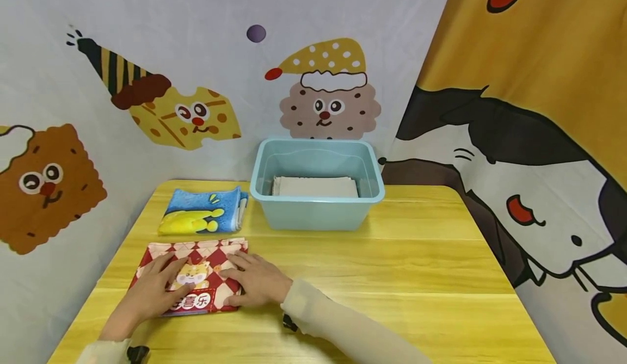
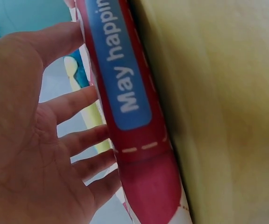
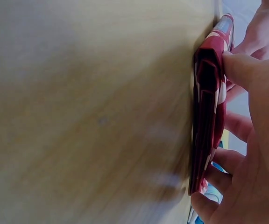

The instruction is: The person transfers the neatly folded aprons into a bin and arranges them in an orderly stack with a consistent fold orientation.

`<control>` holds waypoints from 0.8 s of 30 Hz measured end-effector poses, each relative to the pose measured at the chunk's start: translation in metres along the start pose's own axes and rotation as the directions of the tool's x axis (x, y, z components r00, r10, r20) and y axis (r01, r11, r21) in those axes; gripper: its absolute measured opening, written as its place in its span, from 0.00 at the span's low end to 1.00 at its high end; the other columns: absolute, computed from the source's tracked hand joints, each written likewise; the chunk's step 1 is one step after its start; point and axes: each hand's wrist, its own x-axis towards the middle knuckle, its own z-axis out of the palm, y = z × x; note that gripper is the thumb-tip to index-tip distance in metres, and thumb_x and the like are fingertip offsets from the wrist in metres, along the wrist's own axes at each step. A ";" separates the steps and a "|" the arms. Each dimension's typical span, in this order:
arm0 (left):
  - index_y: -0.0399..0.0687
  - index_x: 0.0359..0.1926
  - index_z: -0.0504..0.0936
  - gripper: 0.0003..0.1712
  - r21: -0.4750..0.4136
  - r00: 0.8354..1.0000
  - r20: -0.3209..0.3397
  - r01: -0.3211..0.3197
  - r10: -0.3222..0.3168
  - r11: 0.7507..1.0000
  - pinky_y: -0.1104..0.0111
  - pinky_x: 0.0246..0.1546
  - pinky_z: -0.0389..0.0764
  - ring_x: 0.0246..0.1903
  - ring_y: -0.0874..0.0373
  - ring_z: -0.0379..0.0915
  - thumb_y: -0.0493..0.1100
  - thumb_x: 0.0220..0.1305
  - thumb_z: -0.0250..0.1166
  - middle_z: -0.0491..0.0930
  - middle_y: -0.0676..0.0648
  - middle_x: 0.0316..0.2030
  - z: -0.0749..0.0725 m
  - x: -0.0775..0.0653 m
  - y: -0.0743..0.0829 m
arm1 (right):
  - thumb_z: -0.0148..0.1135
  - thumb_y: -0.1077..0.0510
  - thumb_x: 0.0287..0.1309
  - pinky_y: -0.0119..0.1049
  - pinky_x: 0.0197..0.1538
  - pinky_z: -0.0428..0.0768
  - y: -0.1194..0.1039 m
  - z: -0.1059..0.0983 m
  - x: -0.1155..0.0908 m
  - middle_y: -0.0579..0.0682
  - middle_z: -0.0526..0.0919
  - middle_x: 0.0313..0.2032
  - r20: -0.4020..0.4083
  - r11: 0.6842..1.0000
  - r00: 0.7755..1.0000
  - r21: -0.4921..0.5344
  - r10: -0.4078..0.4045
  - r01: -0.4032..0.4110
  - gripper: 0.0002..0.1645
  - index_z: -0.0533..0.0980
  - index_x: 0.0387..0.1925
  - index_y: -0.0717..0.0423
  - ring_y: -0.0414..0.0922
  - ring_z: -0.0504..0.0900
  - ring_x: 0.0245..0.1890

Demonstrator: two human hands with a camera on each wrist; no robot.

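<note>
A folded red and cream checked cloth (image 1: 222, 290) with a cartoon animal on it lies at the table's front left. My left hand (image 1: 155, 290) rests on its left part with fingers spread. On its right part rests my right hand (image 1: 259, 279), fingers also spread. In the left wrist view, the straight fingers of the left hand touch the top of the cloth (image 2: 144, 172), whose folded edge bears a blue label. The right wrist view shows the cloth's layered side (image 3: 209, 98) flat on the table, with the right thumb and fingers against its top.
Behind the checked cloth lies a folded blue and yellow towel (image 1: 196, 211). A light blue plastic bin (image 1: 315, 214) stands at the table's back middle, with folded pale cloth (image 1: 315, 187) inside. Printed curtains (image 1: 196, 5) hang behind the wooden table (image 1: 392, 282).
</note>
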 end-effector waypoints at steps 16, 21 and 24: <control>0.45 0.72 0.72 0.45 0.009 0.999 -0.029 -0.015 0.016 1.000 0.26 0.57 0.68 0.67 0.23 0.58 0.66 0.62 0.68 0.65 0.26 0.69 0.008 0.001 0.014 | 0.45 0.25 0.70 0.43 0.82 0.54 0.009 0.005 -0.015 0.43 0.48 0.82 -0.018 0.999 1.000 0.043 -0.001 0.001 0.41 0.56 0.79 0.27 0.44 0.47 0.83; 0.46 0.72 0.73 0.45 0.022 0.999 -0.035 -0.026 0.027 0.999 0.26 0.58 0.68 0.68 0.24 0.58 0.66 0.62 0.68 0.66 0.28 0.69 0.010 0.003 0.021 | 0.46 0.24 0.69 0.43 0.82 0.54 0.015 0.007 -0.021 0.42 0.49 0.82 -0.024 0.998 1.000 0.068 0.011 -0.010 0.41 0.56 0.79 0.26 0.44 0.47 0.83; 0.47 0.72 0.73 0.44 0.024 0.999 -0.033 -0.022 0.023 0.999 0.27 0.59 0.68 0.68 0.26 0.58 0.66 0.62 0.69 0.66 0.29 0.70 0.012 0.004 0.025 | 0.47 0.24 0.69 0.44 0.82 0.54 0.017 0.008 -0.024 0.42 0.49 0.82 -0.028 0.996 1.000 0.085 0.012 -0.009 0.41 0.57 0.79 0.26 0.45 0.48 0.83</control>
